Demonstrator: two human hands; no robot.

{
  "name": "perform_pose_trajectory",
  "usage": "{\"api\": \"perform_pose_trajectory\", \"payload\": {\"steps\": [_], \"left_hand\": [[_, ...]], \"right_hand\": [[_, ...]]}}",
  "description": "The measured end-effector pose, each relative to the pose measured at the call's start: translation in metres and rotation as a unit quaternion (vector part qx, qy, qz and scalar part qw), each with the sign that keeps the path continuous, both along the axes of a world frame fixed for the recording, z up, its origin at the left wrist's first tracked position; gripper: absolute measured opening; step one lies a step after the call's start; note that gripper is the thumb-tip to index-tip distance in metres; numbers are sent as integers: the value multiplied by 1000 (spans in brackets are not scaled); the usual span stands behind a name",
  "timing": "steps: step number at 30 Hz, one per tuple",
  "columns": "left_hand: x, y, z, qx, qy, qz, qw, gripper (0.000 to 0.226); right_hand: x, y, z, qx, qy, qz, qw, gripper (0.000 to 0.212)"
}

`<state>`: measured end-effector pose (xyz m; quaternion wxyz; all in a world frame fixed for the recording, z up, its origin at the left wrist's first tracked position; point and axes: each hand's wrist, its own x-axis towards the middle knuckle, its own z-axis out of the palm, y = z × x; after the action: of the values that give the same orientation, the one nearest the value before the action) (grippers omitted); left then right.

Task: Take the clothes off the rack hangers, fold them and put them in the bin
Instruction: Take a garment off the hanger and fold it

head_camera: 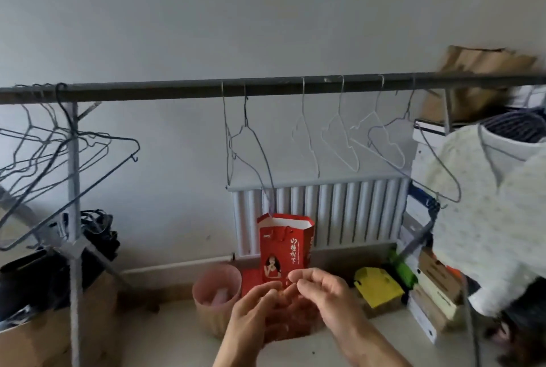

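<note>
Hanging bare, wire hangers (339, 142) line the rail (266, 87); the left hand (254, 310) and right hand (322, 289) are loose, holding nothing.

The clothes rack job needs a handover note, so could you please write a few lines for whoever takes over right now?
Left hand and right hand: both empty, fingers loosely curled, raised together low in front of the rack rail.
Hangers: the wire hangers across the middle and left of the rail are bare.
Left: one cream speckled garment at the right end, on its hanger.
Pink bin stands on the floor below; its contents are unclear.
Next: unhang that garment, fold it, bin it.
</note>
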<state>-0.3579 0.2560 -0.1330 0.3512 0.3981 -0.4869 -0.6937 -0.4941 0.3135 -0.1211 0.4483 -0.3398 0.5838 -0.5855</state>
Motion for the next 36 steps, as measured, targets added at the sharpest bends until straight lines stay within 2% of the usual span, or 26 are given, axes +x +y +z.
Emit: {"api": "perform_pose_trajectory", "payload": {"steps": [9, 14, 16, 17, 19, 20, 21, 22, 24, 26, 27, 29, 33, 36], "left_hand": [[-153, 41, 27, -5, 22, -77, 997, 16], [-233, 63, 43, -14, 15, -109, 994, 17], [-258, 70, 49, -21, 11, -116, 993, 18], [-272, 74, 51, -26, 12, -123, 992, 18], [-292, 79, 56, -30, 9, -134, 991, 18], [-301, 82, 58, -30, 10, -136, 990, 18], [-309, 84, 60, -29, 11, -139, 990, 18], [-315, 85, 62, -28, 11, -140, 990, 18], [-325, 88, 64, -29, 4, -145, 989, 18], [-329, 89, 65, -37, -6, -146, 989, 18], [-330, 88, 65, -43, -12, -146, 988, 18], [-329, 87, 64, -57, -29, -146, 987, 19], [-329, 82, 64, -69, -48, -160, 984, 19], [-335, 83, 67, -84, -57, -188, 977, 20]], "right_hand": [[-174, 64, 26, -11, 55, -116, 992, 17], [-289, 105, 58, -1, 136, -227, 964, 15], [-342, 115, 79, -29, 224, -304, 926, 15], [-371, 118, 90, -36, 293, -349, 890, 14], [-426, 119, 108, -26, 438, -430, 789, 19], [-451, 118, 117, -4, 496, -449, 743, 24], [-473, 116, 124, 37, 538, -447, 713, 31], [-492, 112, 129, 93, 557, -429, 704, 37], [-517, 103, 134, 212, 542, -369, 725, 53], [-527, 93, 131, 267, 497, -322, 761, 56], [-529, 88, 129, 264, 492, -316, 768, 51], [-530, 82, 123, 232, 514, -324, 760, 37], [-527, 80, 122, 133, 537, -384, 739, 27], [-529, 85, 133, 107, 560, -388, 724, 19]]}}
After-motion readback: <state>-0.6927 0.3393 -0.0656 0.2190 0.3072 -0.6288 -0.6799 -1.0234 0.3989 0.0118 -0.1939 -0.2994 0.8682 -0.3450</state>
